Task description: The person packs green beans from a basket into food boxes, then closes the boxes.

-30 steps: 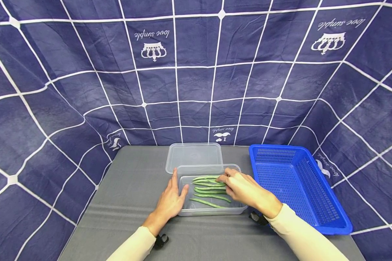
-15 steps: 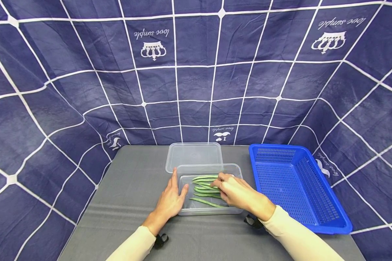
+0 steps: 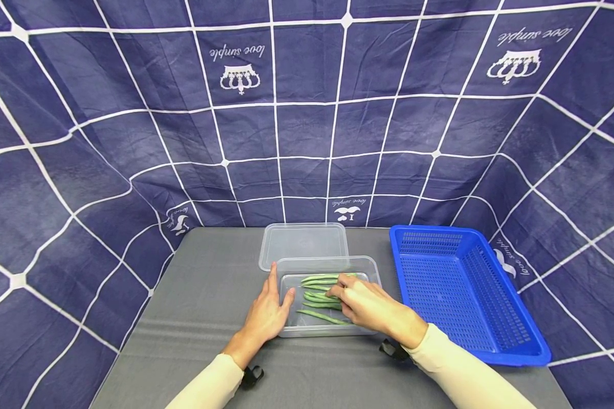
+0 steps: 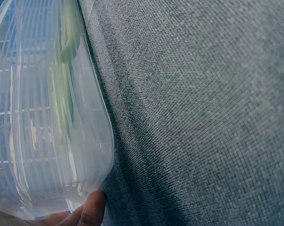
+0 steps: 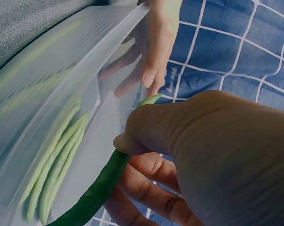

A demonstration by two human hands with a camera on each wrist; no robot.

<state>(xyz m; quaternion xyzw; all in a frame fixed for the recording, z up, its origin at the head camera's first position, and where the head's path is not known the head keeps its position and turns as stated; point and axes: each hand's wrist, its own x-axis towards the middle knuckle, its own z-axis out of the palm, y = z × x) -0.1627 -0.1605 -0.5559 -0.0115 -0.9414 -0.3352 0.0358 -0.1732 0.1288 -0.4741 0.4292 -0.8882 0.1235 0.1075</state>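
A clear plastic container (image 3: 332, 332) holds several green beans (image 3: 323, 316) lying lengthwise. My left hand (image 3: 265, 313) rests against its left end, fingers straight along the outside and thumb at the rim. In the left wrist view, fingertips (image 4: 93, 209) touch the container's lower corner. Over the right part of the container, my right hand (image 3: 370, 304) pinches a green bean (image 5: 92, 193) between thumb and fingers, as the right wrist view shows close up. That hand covers the right ends of several beans in the head view.
A clear flat lid (image 3: 304, 241) lies behind the container on the grey tabletop (image 3: 204, 272). To the right stands a blue perforated basket (image 3: 435, 295). A blue cloth with white grid lines (image 3: 307, 130) hangs behind and at both sides.
My right hand has moved left and slightly toward me over the beans. Two beans near the front have shifted or become covered by it. The left hand stays put.
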